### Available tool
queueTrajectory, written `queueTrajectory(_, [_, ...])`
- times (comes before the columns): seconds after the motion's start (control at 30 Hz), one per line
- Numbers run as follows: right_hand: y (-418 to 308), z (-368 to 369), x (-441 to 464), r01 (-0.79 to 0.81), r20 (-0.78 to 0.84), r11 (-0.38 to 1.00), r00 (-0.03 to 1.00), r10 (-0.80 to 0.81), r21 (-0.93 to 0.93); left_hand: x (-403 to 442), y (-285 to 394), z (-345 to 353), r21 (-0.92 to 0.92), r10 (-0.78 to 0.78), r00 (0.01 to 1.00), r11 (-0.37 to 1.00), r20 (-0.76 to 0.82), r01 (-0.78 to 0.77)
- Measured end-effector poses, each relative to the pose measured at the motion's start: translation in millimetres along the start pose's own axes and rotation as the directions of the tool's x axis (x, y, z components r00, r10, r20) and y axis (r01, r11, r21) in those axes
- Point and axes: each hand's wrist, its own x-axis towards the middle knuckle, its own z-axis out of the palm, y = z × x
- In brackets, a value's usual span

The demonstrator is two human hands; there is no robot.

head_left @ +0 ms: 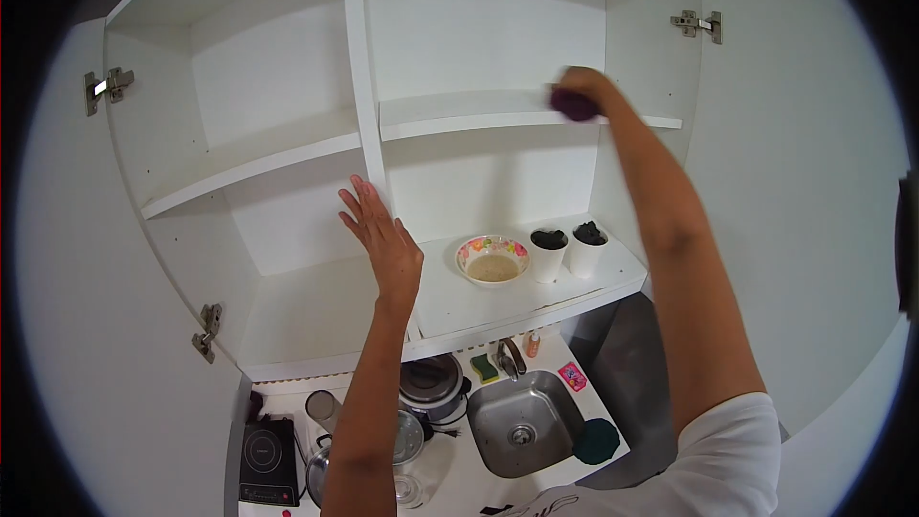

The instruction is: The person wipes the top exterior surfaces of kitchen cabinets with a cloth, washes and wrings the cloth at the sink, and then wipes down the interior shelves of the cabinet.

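My right hand [586, 86] is closed round a dark purple cloth [575, 104] at the right part of the upper shelf [469, 121] in the white wall cabinet. Fingers spread, my left hand [380, 232] is raised in front of the cabinet's middle divider [360, 67] and holds nothing; whether it touches the divider I cannot tell. On the cabinet's bottom board stand a flower-rimmed bowl [492, 261] with cloudy liquid and two white cups, a left one [548, 264] and a right one [586, 257], with black stuff in their tops.
Open cabinet doors flank both sides, the left one [67, 230] and the right one [795, 182]. Below are a steel sink [498, 431], faucet [511, 360], sponge [484, 369], dark green cloth [595, 441], pot [429, 383] and black cooktop [268, 460].
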Motion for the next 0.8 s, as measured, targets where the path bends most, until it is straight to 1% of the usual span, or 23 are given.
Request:
queueTrajectory(0.03, [-32,39,1,0.073,0.104,0.994,0.991,-0.08,0.076,-1,0,-1,-0.023,-0.007,1.0,1.0,0.013,0.007])
queueTrajectory(0.07, [-62,72,19,0.018,0.26,0.998,0.965,-0.035,0.067,0,0,0,-0.05,-0.009,1.0,0.999,0.025,0.011])
queueTrajectory(0.1, [-91,111,26,0.098,0.199,0.995,0.975,-0.102,0.032,0,0,1,-0.06,-0.007,1.0,0.998,0.02,0.008])
queueTrajectory(0.13, [-114,140,38,0.17,0.234,0.985,0.959,-0.161,-0.02,-1,-1,1,-0.045,-0.007,1.0,0.999,0.025,0.008])
queueTrajectory(0.17, [-149,159,14,0.138,0.22,0.982,0.97,-0.107,-0.13,-3,-3,1,-0.028,-0.007,0.999,1.0,0.031,0.008])
queueTrajectory(0.2, [-158,173,23,0.168,0.244,0.978,0.96,-0.134,-0.126,-3,-2,1,-0.035,-0.004,1.0,0.999,0.03,0.005])
queueTrajectory(0.23, [-161,175,26,0.16,0.247,0.96,0.964,-0.102,-0.229,-3,-1,0,-0.023,-0.002,0.999,1.0,0.033,0.003])
queueTrajectory(0.27, [-151,171,36,0.158,0.243,0.96,0.965,-0.1,-0.233,-3,-1,-1,-0.011,-0.001,0.999,1.0,0.034,0.001])
queueTrajectory(0.33, [-121,150,52,0.225,0.383,0.974,0.901,-0.202,-0.013,-3,-1,-1,-0.03,0.011,1.0,0.999,0.029,-0.01])
queueTrajectory(0.37, [-107,132,53,0.15,0.334,0.984,0.936,-0.11,-0.096,-4,-2,-1,-0.04,0.022,0.999,0.999,0.023,-0.022])
queueTrajectory(0.4, [-70,111,86,0.201,0.368,0.979,0.909,-0.195,0.022,-5,-2,-1,-0.04,0.022,1.0,0.999,0.02,-0.021])
queueTrajectory(0.43, [-66,87,60,0.068,0.264,0.993,0.964,-0.041,-0.094,-4,-1,-1,-0.066,0.017,1.0,0.998,0.023,-0.016])
queueTrajectory(0.47, [-47,64,59,-0.02,0.189,0.991,0.981,0.045,-0.133,-4,-2,-1,-0.091,0.013,1.0,0.996,0.026,-0.01])
queueTrajectory(0.5, [-25,43,62,-0.027,0.076,0.981,0.996,0.042,-0.192,-4,-3,0,-0.089,0.017,1.0,0.996,0.022,-0.015])
queueTrajectory(0.53, [-19,22,49,-0.13,-0.051,0.922,0.992,0.12,-0.365,-4,-4,1,-0.097,0.016,1.0,0.995,0.022,-0.014])
queueTrajectory(0.57, [5,-2,62,-0.078,-0.042,0.877,0.997,0.066,-0.473,-5,-5,1,-0.103,0.017,1.0,0.995,0.027,-0.014])
queueTrajectory(0.6, [7,-7,52,-0.123,-0.224,0.696,0.973,-0.056,-0.708,-7,-5,2,-0.101,0.016,1.0,0.995,0.022,-0.014])
queueTrajectory(0.63, [5,-12,43,-0.22,-0.355,0.461,0.907,-0.228,-0.86,-7,-5,1,-0.099,0.009,1.0,0.995,0.027,-0.006])
queueTrajectory(0.67, [6,-26,49,-0.217,-0.356,0.463,0.904,-0.238,-0.859,-5,-6,2,-0.096,0.004,1.0,0.995,0.029,-0.001])
queueTrajectory(0.73, [4,-54,65,-0.041,-0.153,0.72,0.984,-0.091,-0.692,-4,-5,1,-0.092,0.009,1.0,0.996,0.028,-0.006])
queueTrajectory(0.77, [3,-62,78,-0.036,-0.15,0.723,0.984,-0.094,-0.69,-4,-5,1,-0.094,0.011,0.999,0.996,0.032,-0.008])
queueTrajectory(0.8, [2,-69,92,-0.068,-0.303,0.875,0.948,-0.092,-0.48,-5,-5,2,-0.089,0.011,0.999,0.996,0.034,-0.008])
